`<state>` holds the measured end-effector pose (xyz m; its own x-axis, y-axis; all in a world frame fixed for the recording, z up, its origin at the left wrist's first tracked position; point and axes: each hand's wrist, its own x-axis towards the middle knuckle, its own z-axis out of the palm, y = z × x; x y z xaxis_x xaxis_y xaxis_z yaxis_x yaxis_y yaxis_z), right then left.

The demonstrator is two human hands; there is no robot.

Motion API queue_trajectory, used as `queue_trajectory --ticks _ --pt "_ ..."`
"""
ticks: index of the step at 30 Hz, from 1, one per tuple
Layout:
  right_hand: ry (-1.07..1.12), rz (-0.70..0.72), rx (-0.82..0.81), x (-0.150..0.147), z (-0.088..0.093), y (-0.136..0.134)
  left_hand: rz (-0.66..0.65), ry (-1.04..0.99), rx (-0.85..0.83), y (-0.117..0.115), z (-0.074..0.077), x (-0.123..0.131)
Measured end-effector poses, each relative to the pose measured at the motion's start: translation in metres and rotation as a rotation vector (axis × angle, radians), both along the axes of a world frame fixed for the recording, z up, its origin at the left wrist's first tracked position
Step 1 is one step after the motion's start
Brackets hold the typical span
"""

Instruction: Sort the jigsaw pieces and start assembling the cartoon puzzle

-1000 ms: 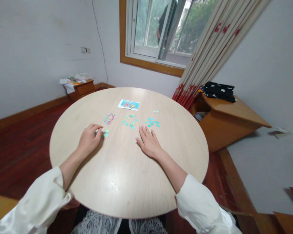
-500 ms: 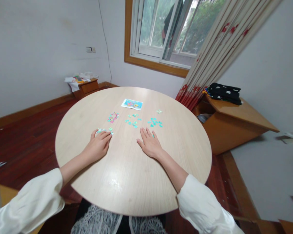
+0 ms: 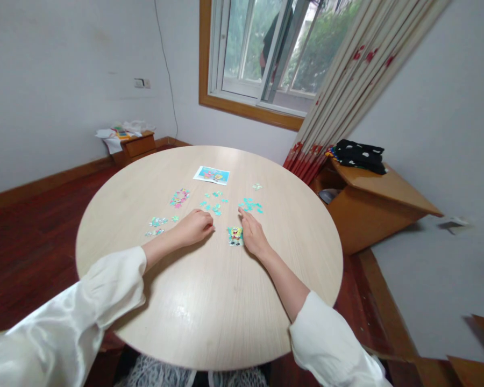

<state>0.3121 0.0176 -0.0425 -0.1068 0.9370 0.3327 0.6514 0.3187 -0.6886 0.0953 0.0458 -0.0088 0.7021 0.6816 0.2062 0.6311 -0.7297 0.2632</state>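
My left hand (image 3: pixel 196 226) is over the middle of the round table (image 3: pixel 210 301), its fingers curled inward. Whatever it may hold is hidden from me. On its edge, my right hand (image 3: pixel 253 232) rests with fingers stretched out, touching or close to the right side of a partly joined jigsaw puzzle (image 3: pixel 235 236) that shows a yellow cartoon figure. Beyond the hands lie loose turquoise puzzle pieces (image 3: pixel 250 205) and a middle group of puzzle pieces (image 3: pixel 215 207). A pink-and-green cluster of pieces (image 3: pixel 179 198) is farther left, and pale pieces (image 3: pixel 157 221) lie near my left forearm.
A picture card (image 3: pixel 212 175) lies toward the table's far side, with a few pale green pieces (image 3: pixel 257 187) to its right. Past the table stand a tilted-looking wooden cabinet (image 3: pixel 371 204) with black cloth (image 3: pixel 361 156), a curtain (image 3: pixel 326 107) and a small wooden stand (image 3: pixel 139 144).
My left hand has moved right, off the pale pieces, and its fingers have curled. My right hand has turned onto its edge, uncovering the joined puzzle. The view has shifted slightly.
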Motion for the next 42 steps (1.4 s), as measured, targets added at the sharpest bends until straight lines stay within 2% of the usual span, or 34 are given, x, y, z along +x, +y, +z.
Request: queue_trajectory --ticks 4,13,17,21,24,33,42 --pt "0.052 -0.006 0.011 0.005 -0.001 0.002 -0.028 -0.082 -0.085 0.01 -0.003 0.003" --pt "0.059 0.023 0.007 0.004 -0.002 0.0 -0.065 -0.253 -0.211 0.004 -0.008 -0.007" --pt "0.07 0.037 0.009 0.006 -0.003 0.001 0.0 -0.304 -0.204 0.003 -0.004 -0.005" --pt "0.059 0.034 0.002 0.006 -0.001 0.0 0.173 -0.284 -0.186 0.007 -0.003 -0.008" --pt "0.053 0.029 -0.007 0.005 0.0 -0.001 0.231 -0.238 -0.175 0.01 -0.004 -0.012" --pt "0.043 0.04 0.031 0.006 0.001 -0.001 0.18 -0.163 -0.205 0.004 -0.002 -0.009" --pt "-0.094 0.195 0.05 0.012 0.024 -0.009 0.173 -0.211 -0.162 0.002 -0.016 0.001"
